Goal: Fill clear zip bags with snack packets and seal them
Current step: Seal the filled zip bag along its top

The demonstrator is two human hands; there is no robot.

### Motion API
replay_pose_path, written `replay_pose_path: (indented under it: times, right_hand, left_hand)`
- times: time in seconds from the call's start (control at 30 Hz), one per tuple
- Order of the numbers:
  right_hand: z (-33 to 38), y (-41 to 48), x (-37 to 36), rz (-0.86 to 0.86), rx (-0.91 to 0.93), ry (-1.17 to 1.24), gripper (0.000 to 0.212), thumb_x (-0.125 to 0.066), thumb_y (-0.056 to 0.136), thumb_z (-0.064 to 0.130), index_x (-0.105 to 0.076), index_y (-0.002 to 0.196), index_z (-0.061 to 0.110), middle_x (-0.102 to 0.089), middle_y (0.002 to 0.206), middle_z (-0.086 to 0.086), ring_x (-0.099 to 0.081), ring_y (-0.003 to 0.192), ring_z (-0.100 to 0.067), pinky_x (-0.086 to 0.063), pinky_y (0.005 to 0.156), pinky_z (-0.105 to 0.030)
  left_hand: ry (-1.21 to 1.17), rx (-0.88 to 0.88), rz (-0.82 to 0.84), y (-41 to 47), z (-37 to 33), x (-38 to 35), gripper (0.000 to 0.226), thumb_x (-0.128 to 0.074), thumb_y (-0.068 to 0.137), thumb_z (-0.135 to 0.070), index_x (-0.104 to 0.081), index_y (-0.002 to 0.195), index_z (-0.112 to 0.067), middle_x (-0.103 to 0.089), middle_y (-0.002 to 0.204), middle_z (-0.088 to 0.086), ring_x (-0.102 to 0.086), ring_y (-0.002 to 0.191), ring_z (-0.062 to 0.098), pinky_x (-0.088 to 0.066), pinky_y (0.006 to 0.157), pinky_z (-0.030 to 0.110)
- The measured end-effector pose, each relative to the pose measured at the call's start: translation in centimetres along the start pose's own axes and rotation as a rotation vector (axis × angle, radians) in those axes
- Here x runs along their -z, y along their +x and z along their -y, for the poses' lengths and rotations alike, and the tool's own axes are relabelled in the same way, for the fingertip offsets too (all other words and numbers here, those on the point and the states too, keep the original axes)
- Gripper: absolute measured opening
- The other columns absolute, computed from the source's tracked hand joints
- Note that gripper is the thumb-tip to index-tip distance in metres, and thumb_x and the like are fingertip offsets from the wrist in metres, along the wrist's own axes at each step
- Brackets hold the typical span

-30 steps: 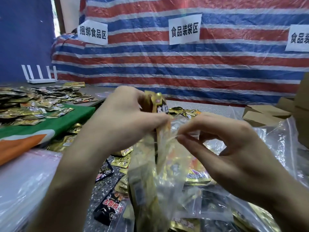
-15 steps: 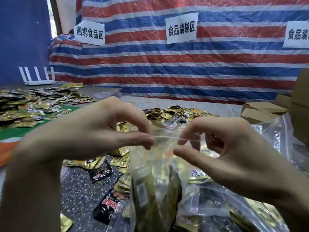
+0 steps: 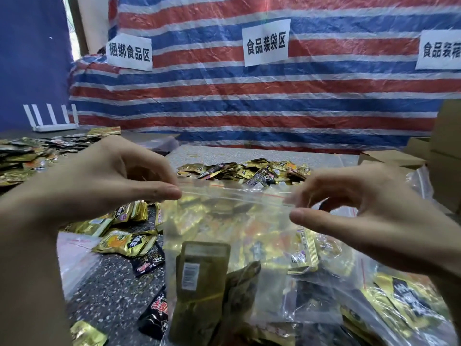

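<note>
A clear zip bag hangs upright in front of me, its zip strip stretched level across the top. Gold and dark snack packets stand inside it. My left hand pinches the strip's left end between thumb and fingers. My right hand has its thumb and forefinger at the strip's right end, about where the strip ends. Loose gold and black packets lie on the speckled table below.
A heap of packets lies mid-table, another pile at far left. Filled clear bags lie lower right, cardboard boxes at the right edge, a white router back left. A striped tarp with paper signs hangs behind.
The packets went down into the bag. My hands then drew apart along the zip strip, the left going left and the right going right, stretching the top flat.
</note>
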State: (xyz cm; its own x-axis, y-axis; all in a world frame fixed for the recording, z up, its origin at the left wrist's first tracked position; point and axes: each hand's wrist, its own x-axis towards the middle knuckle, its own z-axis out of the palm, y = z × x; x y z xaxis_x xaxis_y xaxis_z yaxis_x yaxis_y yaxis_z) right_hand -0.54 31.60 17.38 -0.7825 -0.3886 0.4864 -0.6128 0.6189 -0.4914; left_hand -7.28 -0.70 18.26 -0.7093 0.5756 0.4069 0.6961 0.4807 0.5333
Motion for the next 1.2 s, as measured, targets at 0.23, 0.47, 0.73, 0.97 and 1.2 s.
replay_pose_path:
  times: [0.23,0.47,0.73,0.97,1.2]
  right_hand:
    - [-0.5,0.8,-1.2,-0.233,-0.066,0.157,0.016,-0.079,0.069,0.030,-0.078,0.083,0.022,-0.075,0.076,0.001,-0.070,0.066,-0.014,-0.058,0.063,-0.033]
    - [-0.9,0.6,-1.0,-0.128,-0.155,0.171,0.015,-0.078,0.077,0.014,-0.077,0.088,0.025,-0.076,0.080,0.004,-0.073,0.072,-0.014,-0.060,0.068,-0.025]
    - [-0.2,0.8,-1.6,-0.216,-0.162,0.186,0.022,-0.075,0.080,0.003,-0.070,0.089,0.022,-0.073,0.081,0.002,-0.070,0.072,-0.015,-0.058,0.066,-0.025]
    - [0.7,0.5,-1.7,-0.251,-0.150,0.139,0.035,-0.070,0.082,0.000,-0.065,0.099,0.030,-0.069,0.082,0.001,-0.066,0.073,-0.016,-0.054,0.064,-0.023]
    - [2.7,0.0,-3.7,-0.209,-0.095,-0.227,0.058,-0.047,0.077,0.074,-0.056,0.125,0.043,-0.052,0.120,0.034,-0.042,0.118,0.017,-0.030,0.094,0.001]
  left_hand:
    - [-0.114,0.072,-0.077,1.0,-0.2,-0.6,0.023,-0.078,0.069,-0.027,-0.077,0.092,-0.025,-0.076,0.084,0.006,-0.074,0.080,0.021,-0.061,0.078,0.032]
    - [-0.192,0.218,-0.051,0.9,0.9,-0.3,0.022,-0.079,0.067,-0.022,-0.078,0.086,-0.012,-0.077,0.082,0.012,-0.075,0.076,0.027,-0.061,0.071,0.028]
    - [-0.117,0.160,-0.092,0.1,0.5,0.1,0.024,-0.077,0.066,-0.040,-0.080,0.081,-0.022,-0.075,0.080,0.010,-0.070,0.079,0.030,-0.057,0.076,0.052]
    - [-0.118,-0.001,-0.109,0.3,-0.9,-0.2,0.007,-0.078,0.074,-0.022,-0.076,0.079,-0.018,-0.073,0.083,0.007,-0.071,0.081,0.022,-0.059,0.075,0.032]
    - [-0.115,-0.074,-0.026,1.3,-3.5,-2.2,0.007,-0.077,0.077,-0.018,-0.074,0.078,-0.012,-0.074,0.077,0.004,-0.071,0.075,0.018,-0.059,0.072,0.035]
